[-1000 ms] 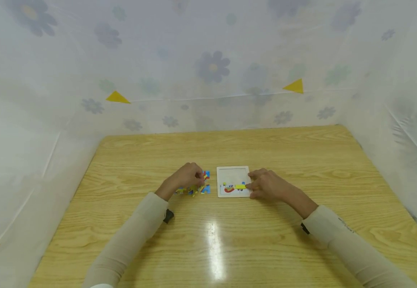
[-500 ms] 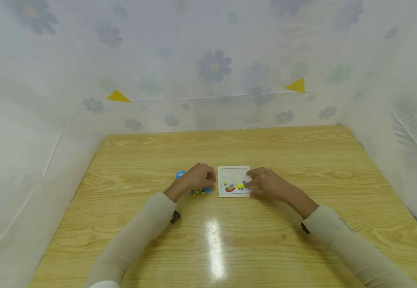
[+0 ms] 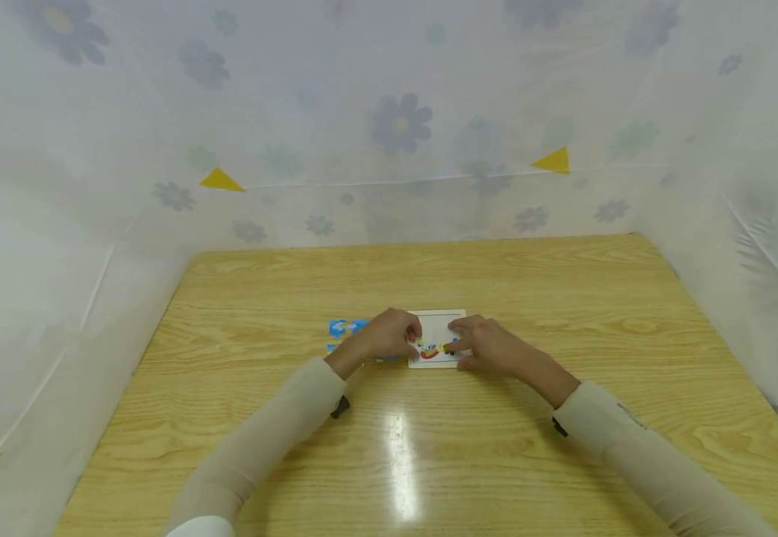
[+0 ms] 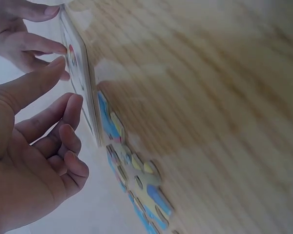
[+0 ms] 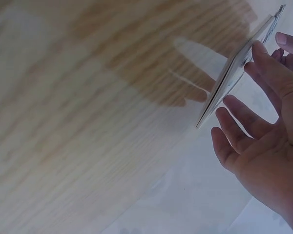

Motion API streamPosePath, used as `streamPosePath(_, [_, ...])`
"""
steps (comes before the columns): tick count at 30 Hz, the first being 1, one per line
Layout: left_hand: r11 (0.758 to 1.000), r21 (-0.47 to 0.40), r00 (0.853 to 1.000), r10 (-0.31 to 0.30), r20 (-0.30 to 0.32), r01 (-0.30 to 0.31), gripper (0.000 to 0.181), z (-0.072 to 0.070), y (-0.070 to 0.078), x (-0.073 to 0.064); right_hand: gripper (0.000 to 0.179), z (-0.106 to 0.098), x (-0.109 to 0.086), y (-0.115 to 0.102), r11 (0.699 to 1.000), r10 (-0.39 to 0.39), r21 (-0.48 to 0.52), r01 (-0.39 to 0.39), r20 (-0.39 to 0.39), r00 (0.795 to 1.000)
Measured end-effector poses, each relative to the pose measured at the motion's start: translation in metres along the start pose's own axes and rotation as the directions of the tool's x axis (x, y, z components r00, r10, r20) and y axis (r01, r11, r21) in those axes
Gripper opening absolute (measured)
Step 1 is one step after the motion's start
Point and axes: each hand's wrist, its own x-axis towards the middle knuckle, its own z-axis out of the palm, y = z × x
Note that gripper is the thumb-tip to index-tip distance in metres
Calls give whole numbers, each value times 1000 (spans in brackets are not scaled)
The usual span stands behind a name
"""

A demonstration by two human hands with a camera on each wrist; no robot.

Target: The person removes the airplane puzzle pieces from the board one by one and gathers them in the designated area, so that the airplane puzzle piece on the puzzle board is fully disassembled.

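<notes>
A square jigsaw tray with a pale frame (image 3: 437,312) lies flat on the table, with a few printed areas in red, yellow and blue along its near side. My left hand (image 3: 391,334) is over the tray's left edge. In the left wrist view its thumb (image 4: 36,84) and index finger stand apart, the other fingers curl loosely, and nothing shows between them. From the right, my right hand (image 3: 492,344) reaches over the tray, its index fingertip at a yellow patch. Its fingers (image 5: 246,117) are spread along the tray edge (image 5: 219,90) in the right wrist view.
Loose jigsaw pieces (image 3: 338,327), blue and yellow, lie left of the tray, partly hidden under my left hand and wrist. Several of them (image 4: 149,192) lie close together beside the tray. A flower-patterned curtain (image 3: 398,149) surrounds the wooden table (image 3: 496,462).
My left hand has moved right, from the loose pieces to the tray's left edge, uncovering blue pieces behind it. My right hand has shifted slightly left, farther over the tray.
</notes>
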Motion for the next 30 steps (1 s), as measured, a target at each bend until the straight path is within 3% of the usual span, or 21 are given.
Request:
streamPosePath(6, [999, 37, 999, -36, 8, 36, 29, 3, 5, 2, 37, -1, -1, -4, 998, 58, 30, -59, 46, 997])
streamPosePath(14, [994, 57, 994, -100, 34, 97, 36, 6, 8, 5, 33, 0, -1, -4, 1000, 6, -16, -6, 19, 1000])
streamPosePath(24, [992, 83, 995, -98, 2, 97, 32, 9, 9, 7, 29, 0, -2, -5, 1000, -5, -17, 5, 2, 1000])
streamPosePath(30, [992, 84, 995, -100, 1, 99, 32, 10, 9, 8, 30, -1, -3, -3, 1000, 10, -4, -10, 33, 999])
